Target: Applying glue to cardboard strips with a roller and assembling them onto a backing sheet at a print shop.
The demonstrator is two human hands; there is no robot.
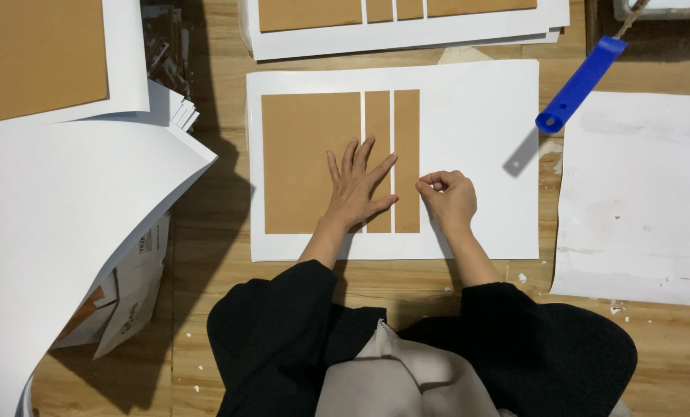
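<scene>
Brown card strips (392,123) under flat, spread L hand (358,189); R hand (448,197) pinched shut, touching rightmost strip's edge.

Left hand (356,189) covers part of brown boards (341,162). Curled right hand (447,197) fingertips hidden. Upper paper stack (407,35) cut by top edge.
</scene>
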